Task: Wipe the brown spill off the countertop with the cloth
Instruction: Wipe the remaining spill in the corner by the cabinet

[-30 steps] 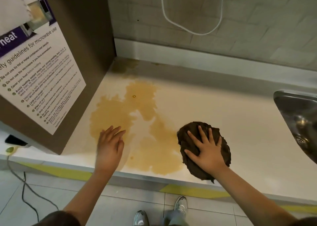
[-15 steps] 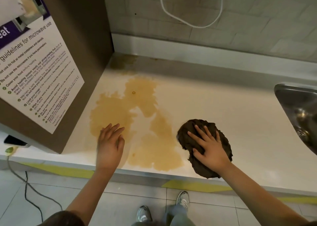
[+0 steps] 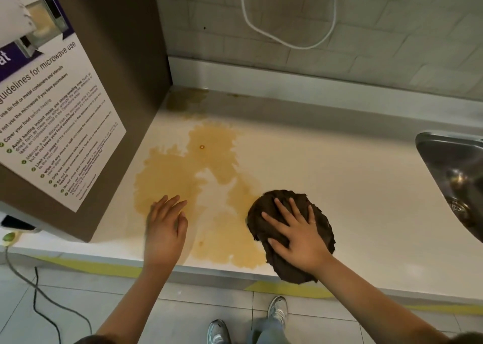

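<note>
A wide light-brown spill (image 3: 209, 171) spreads over the cream countertop (image 3: 339, 176), from the back left corner down to the front edge. A dark brown cloth (image 3: 292, 205) lies bunched at the spill's right edge, partly overhanging the counter front. My right hand (image 3: 298, 236) presses flat on the cloth with fingers spread. My left hand (image 3: 164, 226) rests palm down on the counter at the spill's lower left edge, fingers together, holding nothing.
A brown cabinet side (image 3: 109, 82) with a microwave safety poster (image 3: 49, 124) stands at the left. A steel sink (image 3: 457, 176) is at the right. A white cable (image 3: 287, 40) hangs on the tiled wall. My shoes (image 3: 277, 309) and a black cord (image 3: 47, 299) are on the floor.
My right hand with the cloth has stayed at the spill's right edge, shifting only slightly. My left hand has barely moved. The spill looks unchanged.
</note>
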